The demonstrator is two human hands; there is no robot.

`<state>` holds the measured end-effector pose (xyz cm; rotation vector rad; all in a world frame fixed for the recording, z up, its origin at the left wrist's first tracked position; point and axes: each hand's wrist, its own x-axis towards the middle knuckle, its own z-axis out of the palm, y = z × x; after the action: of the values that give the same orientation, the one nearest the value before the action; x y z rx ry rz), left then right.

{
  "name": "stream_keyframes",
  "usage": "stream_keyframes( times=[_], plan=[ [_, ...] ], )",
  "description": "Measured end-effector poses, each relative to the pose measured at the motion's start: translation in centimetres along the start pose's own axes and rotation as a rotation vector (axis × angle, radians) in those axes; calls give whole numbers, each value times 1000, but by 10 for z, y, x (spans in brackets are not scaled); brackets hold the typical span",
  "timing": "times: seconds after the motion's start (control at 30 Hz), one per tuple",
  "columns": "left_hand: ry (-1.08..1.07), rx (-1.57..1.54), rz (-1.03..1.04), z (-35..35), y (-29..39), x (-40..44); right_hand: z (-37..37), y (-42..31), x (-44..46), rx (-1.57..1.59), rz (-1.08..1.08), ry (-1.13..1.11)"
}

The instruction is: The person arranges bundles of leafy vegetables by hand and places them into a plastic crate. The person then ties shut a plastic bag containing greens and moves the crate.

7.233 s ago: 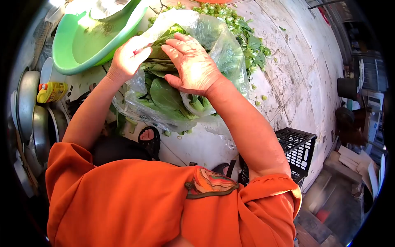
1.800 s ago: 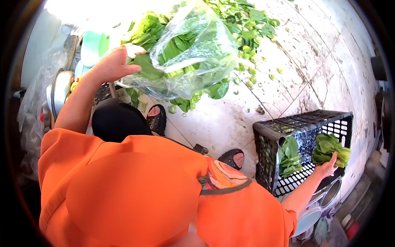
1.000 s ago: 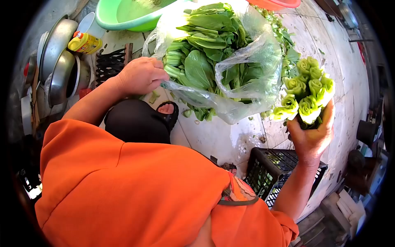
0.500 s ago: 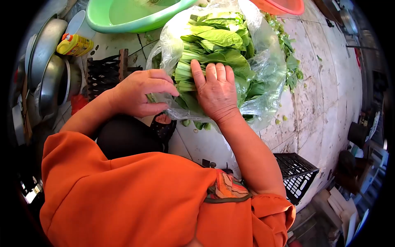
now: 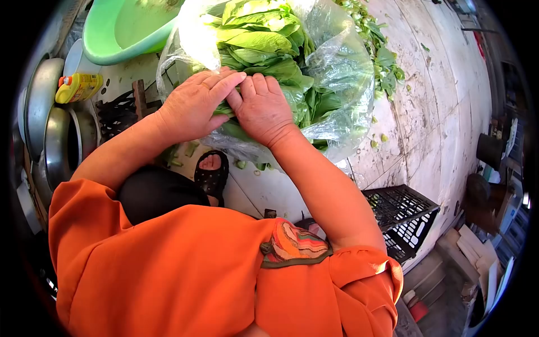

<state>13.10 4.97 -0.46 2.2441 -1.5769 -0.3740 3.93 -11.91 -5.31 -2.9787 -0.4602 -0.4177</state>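
Observation:
Leafy green vegetables [image 5: 261, 42] lie in an open clear plastic bag [image 5: 342, 73] on the tiled floor. My left hand [image 5: 193, 106] rests at the near left side of the bag, its fingers over the stalk ends and partly overlapping. Beside it, touching, my right hand [image 5: 262, 106] lies on the leaves with the palm down. Whatever is under the fingers of both hands is hidden.
A green basin [image 5: 120, 53] stands at the upper left, near a yellow bottle [image 5: 78, 88] and metal bowls [image 5: 46, 106]. Loose leaves [image 5: 384, 59] lie right of the bag. A black crate [image 5: 401, 219] stands at the lower right.
The right hand earlier held a bunch beside the bag; it now lies on the leaves without that bunch visible in it. My left hand has moved up over the stalks, against the right.

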Motion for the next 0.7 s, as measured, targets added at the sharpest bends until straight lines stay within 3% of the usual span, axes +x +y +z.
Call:
stream_keyframes(
  times=[0.17,0.23,0.37,0.5,0.57,0.7],
  plan=[
    [-37,23,-52,-7,11,2,-23,-1,-4,62,44,-49],
    [19,31,39,-4,10,-2,-47,1,-13,335,60,-35],
    [-17,117,-1,-8,17,-7,-89,14,-59,452,145,274],
    [-21,107,-21,-11,21,-8,-90,21,-117,399,398,102],
    [11,93,-45,-11,19,-11,-89,21,-132,309,487,-229],
    [-9,92,-80,-12,19,-14,-104,31,-127,221,458,-322]
  ],
)
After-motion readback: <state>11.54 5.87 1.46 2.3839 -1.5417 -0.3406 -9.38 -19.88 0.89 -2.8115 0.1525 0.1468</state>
